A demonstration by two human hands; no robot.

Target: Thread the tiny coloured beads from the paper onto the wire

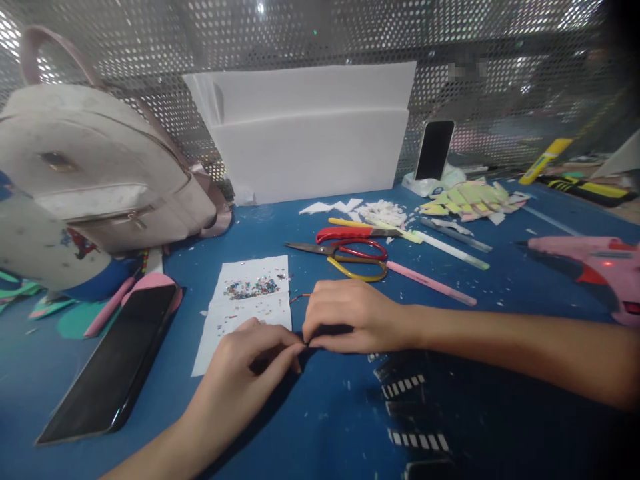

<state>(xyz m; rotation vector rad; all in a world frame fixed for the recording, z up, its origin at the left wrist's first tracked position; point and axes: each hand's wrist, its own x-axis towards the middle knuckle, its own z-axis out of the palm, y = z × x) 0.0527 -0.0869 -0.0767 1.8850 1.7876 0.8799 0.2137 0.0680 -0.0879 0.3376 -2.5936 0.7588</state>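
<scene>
My left hand (250, 367) is closed in a pinch over the lower right edge of a white paper (213, 333) that bears small shiny sequins (255, 287). Its fingertips meet those of my right hand (355, 317), also pinched, just right of the paper. Whatever lies between the fingertips is too small to make out. A thin orange-tipped stick (303, 295) pokes out beside my right knuckles. Scissors with red and yellow handles (357, 261) lie beyond my right hand. Below my right forearm are black pieces with white stripes (420, 440).
A black phone (113, 363) and a backpack (120, 167) are on the left. A pink glue gun (590, 257) lies at right. Markers (433, 285), a red-handled cutter (345, 233) and paper scraps (383, 213) lie farther back, before a white board (320, 147) and a propped phone (435, 150).
</scene>
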